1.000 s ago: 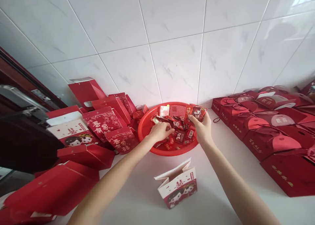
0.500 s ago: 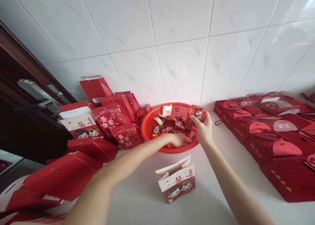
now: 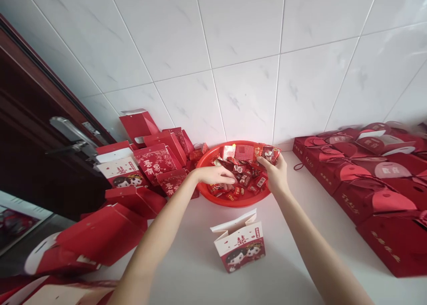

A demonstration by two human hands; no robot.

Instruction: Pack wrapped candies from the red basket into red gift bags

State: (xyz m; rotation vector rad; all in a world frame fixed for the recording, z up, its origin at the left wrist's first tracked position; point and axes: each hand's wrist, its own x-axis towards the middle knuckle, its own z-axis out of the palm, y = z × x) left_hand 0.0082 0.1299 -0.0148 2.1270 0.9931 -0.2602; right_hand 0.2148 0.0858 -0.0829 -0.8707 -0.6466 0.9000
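A red plastic basket (image 3: 213, 197) against the wall holds several wrapped candies (image 3: 245, 179), mostly in red wrappers. Over the left part of the basket, my left hand (image 3: 216, 176) hovers with its fingers stretched loosely down toward the candies, and I see nothing held in it. At the basket's right rim my right hand (image 3: 278, 173) is closed around a few wrapped candies (image 3: 268, 152), which stick up above its fingers. In front of the basket, between my forearms, a white-and-red paper gift box (image 3: 242, 247) with two cartoon figures stands upright, its top open.
Red and white gift boxes (image 3: 156, 160) are piled on the left, beside a dark door with a metal handle (image 3: 71, 133). Rows of red boxes (image 3: 353, 198) with ribbons stand on the right. A tiled wall (image 3: 245, 91) rises behind the white tabletop (image 3: 187, 256).
My left hand has moved left across the basket and risen from the candies at its right front. My right hand keeps its candies at the rim. The view has shifted slightly.
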